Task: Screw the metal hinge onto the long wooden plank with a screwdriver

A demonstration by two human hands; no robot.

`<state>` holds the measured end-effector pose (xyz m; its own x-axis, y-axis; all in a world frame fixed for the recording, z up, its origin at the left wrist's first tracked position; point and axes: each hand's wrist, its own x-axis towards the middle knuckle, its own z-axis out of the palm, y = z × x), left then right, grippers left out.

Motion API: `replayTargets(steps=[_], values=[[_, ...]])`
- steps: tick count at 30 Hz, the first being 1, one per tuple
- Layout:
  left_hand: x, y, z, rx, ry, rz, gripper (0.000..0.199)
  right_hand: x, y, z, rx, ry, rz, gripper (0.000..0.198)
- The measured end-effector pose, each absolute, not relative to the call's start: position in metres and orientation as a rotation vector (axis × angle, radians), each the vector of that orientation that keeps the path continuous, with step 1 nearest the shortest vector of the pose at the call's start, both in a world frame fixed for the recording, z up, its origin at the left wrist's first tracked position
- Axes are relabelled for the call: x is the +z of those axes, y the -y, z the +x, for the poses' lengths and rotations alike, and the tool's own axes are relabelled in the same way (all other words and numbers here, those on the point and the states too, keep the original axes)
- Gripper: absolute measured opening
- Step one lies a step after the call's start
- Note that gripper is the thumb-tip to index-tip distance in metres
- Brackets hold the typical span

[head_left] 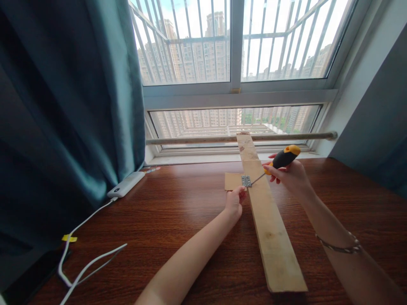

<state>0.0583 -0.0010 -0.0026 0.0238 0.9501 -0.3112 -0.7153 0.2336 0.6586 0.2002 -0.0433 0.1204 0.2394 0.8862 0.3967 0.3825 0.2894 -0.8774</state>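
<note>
A long wooden plank (271, 228) runs away from me across the table. On its left edge sits a metal hinge (246, 181), which overlaps a small wooden board (233, 181) to the plank's left. My left hand (234, 202) is closed at the near edge of that small board, fingertips just below the hinge. A screwdriver with a black and yellow handle (284, 159) is held in my right hand (291, 174). Its shaft slants down to the left, and the tip meets the hinge's right side. Any screw under the tip is too small to make out.
The dark wood tabletop (178, 199) ends at a barred window with a horizontal rail (197, 140); the plank's far end reaches this rail. At left lie a white power strip (126, 186) and its white cable (87, 219), beside a blue curtain (104, 84).
</note>
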Motion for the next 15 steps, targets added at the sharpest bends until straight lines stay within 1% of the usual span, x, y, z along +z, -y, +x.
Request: replayTargets(steps=[3,8,11,15], values=[[-0.0013,0.0019,0.0583,1.334,-0.814,0.357,0.019,0.1241,0.0455,0.2017,0.687,1.332,-1.23,0.039],[-0.0019,0.0012,0.0588,1.335,-0.834,0.349,0.019,0.1305,0.0513,0.1996,0.697,1.276,-1.222,0.031],[-0.0032,0.0,0.0593,1.339,-0.845,0.358,0.018,0.1281,0.05,0.1978,0.7,1.297,-1.24,0.032],[-0.0027,0.0001,0.0591,1.341,-0.846,0.354,0.018,0.1229,0.0458,0.1985,0.68,1.318,-1.245,0.038]])
